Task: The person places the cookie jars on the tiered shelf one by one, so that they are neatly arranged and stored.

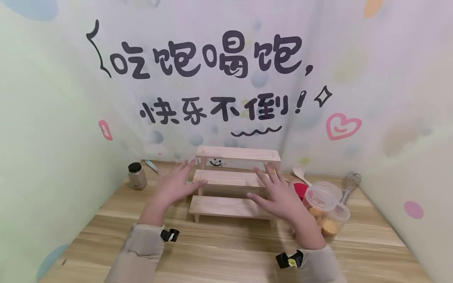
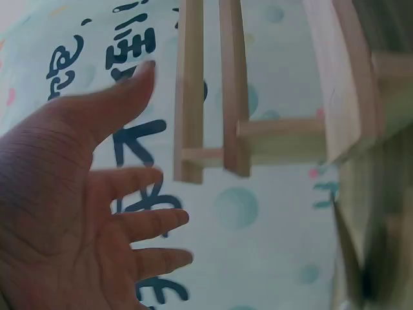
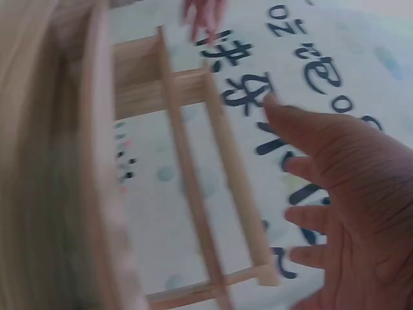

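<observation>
- Around the three-tier wooden stand, holding fingers apart on left hand and right hand.
- Could topple plastic tubs by swinging outward rightward.

The left grip, fingers extended, is near a tiered wooden rack before a dark-lettered backdrop.
</observation>
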Motion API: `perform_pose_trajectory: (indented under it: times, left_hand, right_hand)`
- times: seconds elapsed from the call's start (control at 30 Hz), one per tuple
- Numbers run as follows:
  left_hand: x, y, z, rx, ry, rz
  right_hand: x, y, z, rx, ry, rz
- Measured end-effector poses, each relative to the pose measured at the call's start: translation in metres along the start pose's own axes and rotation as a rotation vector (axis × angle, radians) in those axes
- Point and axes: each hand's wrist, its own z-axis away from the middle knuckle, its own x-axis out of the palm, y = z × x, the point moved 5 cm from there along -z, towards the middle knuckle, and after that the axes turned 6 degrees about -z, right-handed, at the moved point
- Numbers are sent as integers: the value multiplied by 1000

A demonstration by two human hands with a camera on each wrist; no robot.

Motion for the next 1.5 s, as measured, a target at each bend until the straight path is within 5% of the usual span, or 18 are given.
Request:
perform_pose_trajectory:
  times: [0.13,0.2,0.4,0.6,0.87,1.0,1.23,1.5]
  left_hand:
    - [22,-5,-7,-57,-13,315]
    - [36,-9,-10,-77,-39,392]
    - [58,-20,-15,-66,-16,589]
    - [70,-32,-18,-102,24,816]
    - [83,-35,-21,-109,48,942]
    - [83,-34,-20,-100,54,956]
    - [84,-31,-20,-104,45,964]
    - [83,-24,-26,-93,58,972]
  right_hand:
    - [-34,-3,14,-79,-36,-229]
    - [-55,4,25,-75,-36,-300]
    - [-100,49,62,100,-83,-375]
    - [-99,74,77,227,-219,-501]
    - [-85,86,76,298,-290,-553]
    - [-86,88,75,279,-237,-497]
    - [-111,73,73,205,-21,-294]
    - [-132,50,71,80,277,-429]
